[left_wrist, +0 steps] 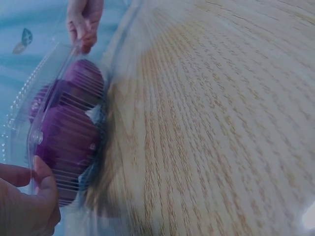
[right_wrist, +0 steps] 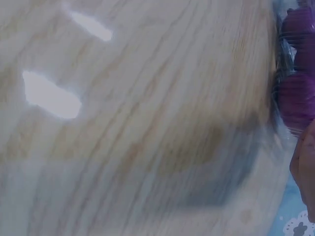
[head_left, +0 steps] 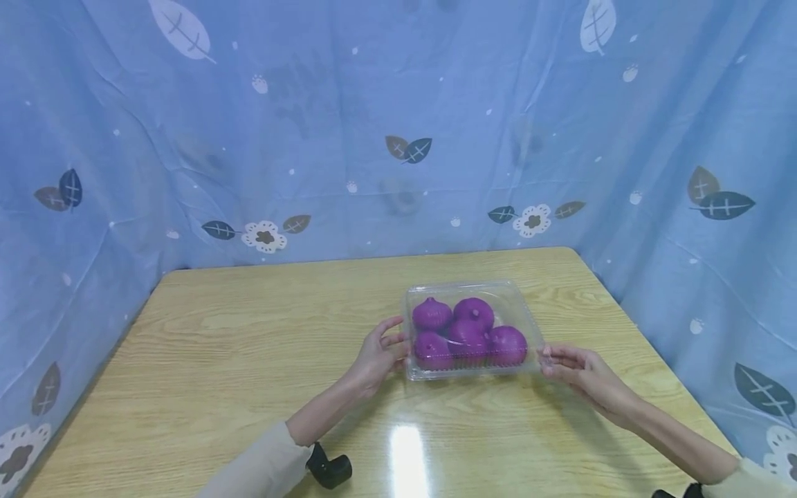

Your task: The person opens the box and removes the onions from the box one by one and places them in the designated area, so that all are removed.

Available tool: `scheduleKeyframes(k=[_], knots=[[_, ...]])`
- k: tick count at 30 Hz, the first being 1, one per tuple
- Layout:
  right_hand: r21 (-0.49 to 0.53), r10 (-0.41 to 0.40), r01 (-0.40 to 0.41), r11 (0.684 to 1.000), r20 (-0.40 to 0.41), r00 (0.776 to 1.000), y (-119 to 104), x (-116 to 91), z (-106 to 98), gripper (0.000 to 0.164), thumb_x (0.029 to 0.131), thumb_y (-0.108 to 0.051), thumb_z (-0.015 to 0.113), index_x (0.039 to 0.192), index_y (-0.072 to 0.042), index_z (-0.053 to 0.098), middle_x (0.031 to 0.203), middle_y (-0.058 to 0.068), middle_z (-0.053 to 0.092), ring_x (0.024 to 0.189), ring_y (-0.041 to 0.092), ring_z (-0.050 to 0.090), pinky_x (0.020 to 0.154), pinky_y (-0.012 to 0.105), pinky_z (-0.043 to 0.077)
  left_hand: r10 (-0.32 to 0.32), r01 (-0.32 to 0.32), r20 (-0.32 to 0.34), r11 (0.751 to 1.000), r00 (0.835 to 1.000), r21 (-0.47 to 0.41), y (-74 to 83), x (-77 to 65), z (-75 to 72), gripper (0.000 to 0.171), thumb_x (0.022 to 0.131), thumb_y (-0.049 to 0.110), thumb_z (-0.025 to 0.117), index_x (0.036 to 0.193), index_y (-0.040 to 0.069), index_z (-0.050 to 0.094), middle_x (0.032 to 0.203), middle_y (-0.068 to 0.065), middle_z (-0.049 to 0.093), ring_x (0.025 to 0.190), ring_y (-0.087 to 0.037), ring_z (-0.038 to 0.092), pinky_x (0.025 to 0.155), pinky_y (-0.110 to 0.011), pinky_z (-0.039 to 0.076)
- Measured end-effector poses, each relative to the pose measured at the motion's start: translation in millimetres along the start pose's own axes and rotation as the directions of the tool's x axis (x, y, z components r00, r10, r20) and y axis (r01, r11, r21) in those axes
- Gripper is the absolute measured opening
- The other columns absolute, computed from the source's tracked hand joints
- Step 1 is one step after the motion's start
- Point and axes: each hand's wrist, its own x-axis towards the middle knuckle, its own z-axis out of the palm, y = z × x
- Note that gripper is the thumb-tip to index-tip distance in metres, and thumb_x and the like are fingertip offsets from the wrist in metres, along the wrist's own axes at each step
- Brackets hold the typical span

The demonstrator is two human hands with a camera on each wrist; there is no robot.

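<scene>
A clear plastic clamshell box holds several purple onions and appears shut, right of the table's middle. My left hand grips its left side, with the fingers at the edge. In the left wrist view, the thumb and a finger of this hand pinch the box's rim. At the near right corner, my right hand pinches the rim between thumb and fingers. Only part of the right hand shows in the right wrist view, beside the onions. I cannot tell whether the box touches the table.
The box is over a light wood-grain table. A blue curtain printed with leaves and flowers hangs behind the table and along both sides. A bright reflection lies on the tabletop near the front.
</scene>
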Motion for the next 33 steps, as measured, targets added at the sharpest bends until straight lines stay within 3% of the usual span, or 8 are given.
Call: scheduleKeyframes(k=[5,9,14,16,20,25,29,33], knots=[[0.029,0.083,-0.079,0.996,-0.188,0.979,5.0,-0.3,10.6,0.045,0.091,-0.008,0.064,0.126,0.017,0.048,0.106,-0.005,0.067,0.089,0.002,0.061,0.068,0.014,0.051,-0.009,0.009,0.009,1.000,1.000,-0.002,-2.6,1.6,1.8,0.062,0.091,-0.006,0.055,0.146,0.001,0.028,0.130,-0.026,0.047,0.087,-0.014,0.060,0.077,-0.025,0.054],[-0.015,0.111,-0.119,0.993,-0.253,0.961,2.9,-1.1,17.9,0.024,0.090,-0.010,0.066,0.105,0.008,0.065,0.096,-0.004,0.068,0.086,0.006,0.061,0.074,0.019,0.053,-0.002,0.002,0.007,1.000,1.000,0.004,-3.6,2.2,2.9,0.062,0.091,-0.005,0.056,0.146,0.001,0.028,0.131,-0.027,0.047,0.087,-0.015,0.061,0.081,-0.027,0.055],[-0.206,0.012,-0.052,0.977,-0.192,0.981,-5.6,1.5,11.9,0.038,0.094,-0.018,0.062,0.119,0.011,0.057,0.113,0.020,0.065,0.092,0.012,0.066,0.082,0.025,0.055,0.002,-0.002,-0.015,1.000,1.000,0.008,-2.7,2.4,1.9,0.061,0.090,-0.006,0.056,0.145,-0.001,0.029,0.130,-0.028,0.048,0.088,-0.015,0.061,0.084,-0.029,0.055],[-0.187,-0.044,0.015,0.982,-0.152,0.987,-5.9,3.1,7.8,0.043,0.095,-0.014,0.060,0.125,0.014,0.048,0.123,0.025,0.057,0.095,0.014,0.067,0.083,0.027,0.055,-0.002,0.002,-0.019,1.000,1.000,0.006,-1.8,2.6,1.5,0.061,0.090,-0.007,0.056,0.145,-0.001,0.029,0.130,-0.028,0.048,0.088,-0.015,0.061,0.084,-0.028,0.055],[-0.086,-0.186,0.178,0.980,-0.099,0.978,0.6,7.1,3.1,0.049,0.092,0.001,0.059,0.133,0.011,0.034,0.128,0.010,0.047,0.097,0.013,0.066,0.081,0.032,0.057,-0.005,0.005,-0.016,1.000,1.000,0.015,-1.7,3.5,0.7,0.059,0.091,-0.005,0.056,0.144,-0.002,0.030,0.131,-0.027,0.048,0.090,-0.015,0.062,0.086,-0.029,0.055],[-0.072,-0.341,0.338,0.939,-0.046,0.939,9.2,10.4,1.6,0.056,0.088,0.011,0.059,0.138,0.005,0.036,0.121,-0.001,0.050,0.092,0.012,0.066,0.075,0.033,0.059,-0.001,0.001,-0.013,1.000,1.000,0.023,-3.4,4.1,-1.0,0.053,0.092,-0.004,0.055,0.140,-0.005,0.034,0.130,-0.026,0.050,0.093,-0.015,0.062,0.086,-0.028,0.054],[-0.024,-0.378,0.378,0.926,-0.010,0.926,12.2,12.1,1.9,0.056,0.088,0.013,0.057,0.140,-0.001,0.040,0.116,-0.004,0.060,0.092,0.011,0.065,0.076,0.030,0.058,0.015,-0.015,-0.010,1.000,1.000,0.011,-5.1,4.0,-0.6,0.050,0.094,-0.003,0.053,0.141,-0.005,0.035,0.129,-0.025,0.050,0.095,-0.014,0.061,0.089,-0.029,0.053],[0.021,-0.371,0.371,0.928,-0.007,0.929,14.5,13.3,1.8,0.052,0.088,0.013,0.058,0.137,0.003,0.043,0.111,-0.005,0.066,0.094,0.009,0.065,0.077,0.027,0.057,0.033,-0.033,-0.001,0.999,0.999,0.013,-8.1,2.7,-0.4,0.047,0.097,0.001,0.051,0.140,-0.005,0.036,0.125,-0.023,0.054,0.097,-0.013,0.061,0.093,-0.030,0.051]])
